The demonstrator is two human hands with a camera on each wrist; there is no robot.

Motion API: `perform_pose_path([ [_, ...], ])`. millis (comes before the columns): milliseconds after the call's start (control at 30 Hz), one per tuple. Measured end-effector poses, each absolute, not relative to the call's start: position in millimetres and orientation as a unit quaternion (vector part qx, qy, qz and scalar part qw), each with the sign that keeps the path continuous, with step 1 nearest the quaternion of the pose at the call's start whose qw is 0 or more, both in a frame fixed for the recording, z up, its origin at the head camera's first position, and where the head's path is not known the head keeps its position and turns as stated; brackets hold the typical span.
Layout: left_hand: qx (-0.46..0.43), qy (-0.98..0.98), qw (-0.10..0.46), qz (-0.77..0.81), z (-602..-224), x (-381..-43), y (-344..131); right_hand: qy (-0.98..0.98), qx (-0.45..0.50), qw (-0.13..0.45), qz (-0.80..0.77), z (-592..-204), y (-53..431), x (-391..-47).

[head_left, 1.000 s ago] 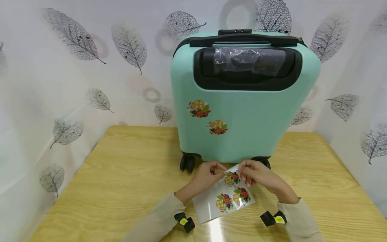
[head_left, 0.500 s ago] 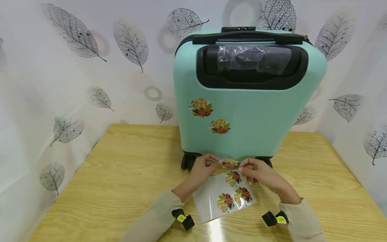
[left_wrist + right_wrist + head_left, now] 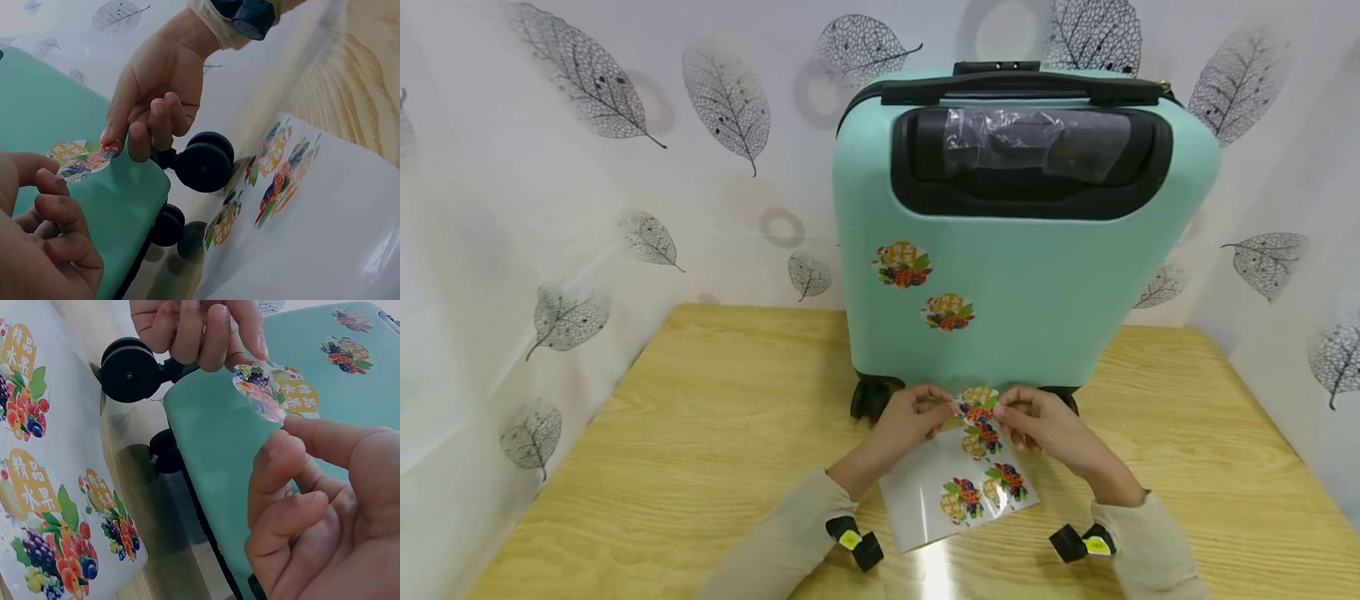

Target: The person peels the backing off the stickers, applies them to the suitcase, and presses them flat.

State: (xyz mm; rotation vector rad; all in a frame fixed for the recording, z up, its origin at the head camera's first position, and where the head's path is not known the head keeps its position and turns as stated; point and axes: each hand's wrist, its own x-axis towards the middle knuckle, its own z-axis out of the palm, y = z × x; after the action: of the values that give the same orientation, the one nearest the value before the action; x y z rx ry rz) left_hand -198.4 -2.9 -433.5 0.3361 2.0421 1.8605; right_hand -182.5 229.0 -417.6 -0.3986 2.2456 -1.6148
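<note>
A loose round fruit sticker [image 3: 976, 403] with orange lettering is stretched between both hands, just above the sticker sheet. My left hand [image 3: 906, 423] pinches its left edge between thumb and forefinger. At the opposite edge my right hand [image 3: 1051, 427] pinches it the same way; the right wrist view shows this sticker [image 3: 275, 390] spanning the two sets of fingertips. Below lies the glossy white sheet [image 3: 913, 492], bearing 3 more fruit stickers. Behind the hands stands a mint-green suitcase [image 3: 1037, 292], with one sticker [image 3: 902, 265] at its left and another sticker [image 3: 949, 312] lower down.
Black caster wheels [image 3: 205, 164] carry the suitcase at the back of the wooden table [image 3: 700, 433]. Plastic film [image 3: 1033, 143] covers part of the recessed black handle area. A leaf-patterned wall covering [image 3: 715, 225] surrounds the table on the back and sides.
The sticker has come off the sheet in my left hand and been raised. My right hand has left the sheet's corner and taken the sticker's other edge, turning its printed face into view.
</note>
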Motion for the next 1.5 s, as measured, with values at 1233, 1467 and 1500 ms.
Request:
perform_pose_path([
  [1233,0.217,0.812,-0.067,0.537,-404.5,-196.3,-20.7,0.878,-0.121,-0.079,-0.457,-397.1,186.6,-165.7],
  [1467,0.196,0.815,-0.069,0.541,-402.9,-200.5,-36.8,0.883,-0.131,-0.104,-0.438,-397.2,168.1,-177.6],
  [1500,0.195,0.814,-0.067,0.543,-402.9,-200.7,-39.8,0.884,-0.134,-0.110,-0.433,-397.4,164.8,-178.6],
])
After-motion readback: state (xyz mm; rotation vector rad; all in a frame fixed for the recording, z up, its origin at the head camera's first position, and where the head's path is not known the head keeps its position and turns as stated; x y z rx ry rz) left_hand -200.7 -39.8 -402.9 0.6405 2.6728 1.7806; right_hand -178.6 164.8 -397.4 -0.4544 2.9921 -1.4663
